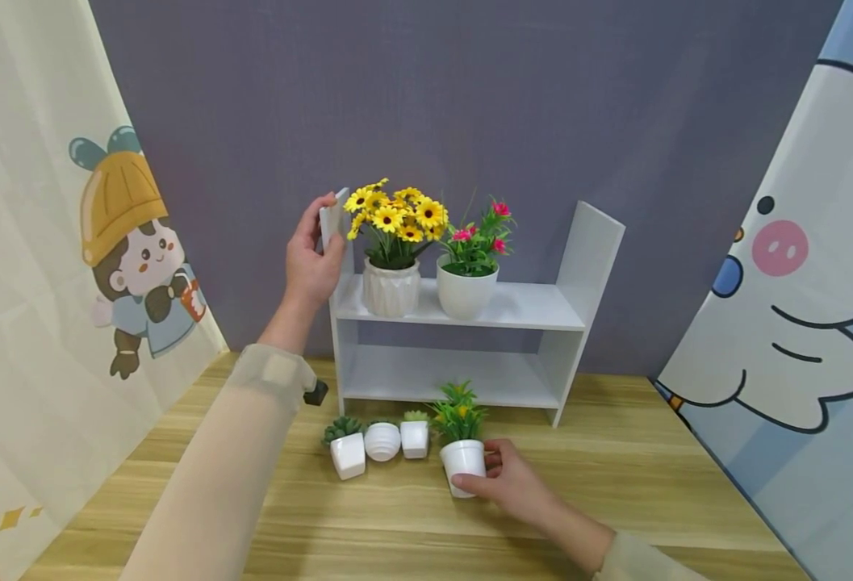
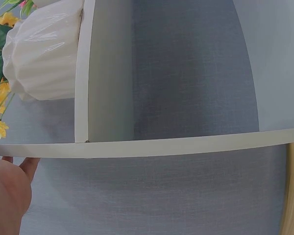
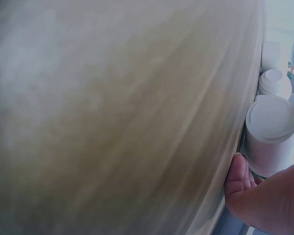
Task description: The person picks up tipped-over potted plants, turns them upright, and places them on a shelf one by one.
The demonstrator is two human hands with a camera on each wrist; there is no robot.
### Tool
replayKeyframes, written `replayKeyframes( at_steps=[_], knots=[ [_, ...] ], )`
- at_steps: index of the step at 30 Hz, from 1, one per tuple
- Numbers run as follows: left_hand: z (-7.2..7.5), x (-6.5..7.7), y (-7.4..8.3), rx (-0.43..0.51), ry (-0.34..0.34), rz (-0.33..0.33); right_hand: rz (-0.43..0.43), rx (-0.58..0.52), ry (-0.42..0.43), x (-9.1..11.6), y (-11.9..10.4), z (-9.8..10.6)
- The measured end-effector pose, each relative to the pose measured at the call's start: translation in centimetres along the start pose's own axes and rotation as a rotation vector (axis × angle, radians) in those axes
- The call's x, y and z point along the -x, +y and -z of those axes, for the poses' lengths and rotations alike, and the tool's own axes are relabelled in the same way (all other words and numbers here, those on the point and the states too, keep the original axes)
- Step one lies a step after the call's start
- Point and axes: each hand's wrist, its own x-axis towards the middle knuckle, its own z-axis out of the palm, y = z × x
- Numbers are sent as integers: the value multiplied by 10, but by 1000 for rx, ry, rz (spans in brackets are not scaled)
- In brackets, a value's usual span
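Currently both hands are occupied at the white shelf (image 1: 535, 307), a two-tier unit on the wood-grain table (image 1: 615, 468). Left hand (image 1: 313, 258): grips the upper end of the shelf's left side panel (image 1: 330, 230), thumb on one face, fingers on the other. Right hand (image 1: 516, 488): holds a tapered white pot (image 1: 462, 464) in front of the shelf, slightly right of its middle, thumb on the near side, fingers round the right side. Pot leans a little; its round base shows in the right wrist view. Cannot tell whether it touches the table. A leafy green plant (image 1: 458, 411) with yellow-orange blooms rises from it.

In front of the shelf's left half, three small white planters in a row: a squarish planter (image 1: 349, 457) with a dark green succulent (image 1: 342, 428), tilted; a round ribbed planter (image 1: 382, 442); another squarish planter (image 1: 415, 440), nearest the held pot.

On the shelf's top board, left: a fluted cream pot (image 1: 391, 292) of yellow daisies (image 1: 400, 216). Just right of it, a rounded white bowl-pot (image 1: 467, 292) with pink flowers (image 1: 500, 209). Behind the shelf, a grey-blue backdrop (image 1: 470, 105); well left of it, a cream curtain (image 1: 19, 242) with a cartoon figure in a yellow hat.
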Motion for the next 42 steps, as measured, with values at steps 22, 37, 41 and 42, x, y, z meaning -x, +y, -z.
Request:
replayKeyframes(
  at_steps=[22,37,41,42],
  knots=[
    [-2,2,4,10,6,4,45,-15,-32,3,5,7],
    [1,3,3,21,-5,-13,56,-62,-88,8,8,12],
    [0,3,4,25,-3,-12,53,-93,-86,10,10,13],
    [0,3,4,25,-1,-14,50,-97,-84,10,10,14]
  ],
)
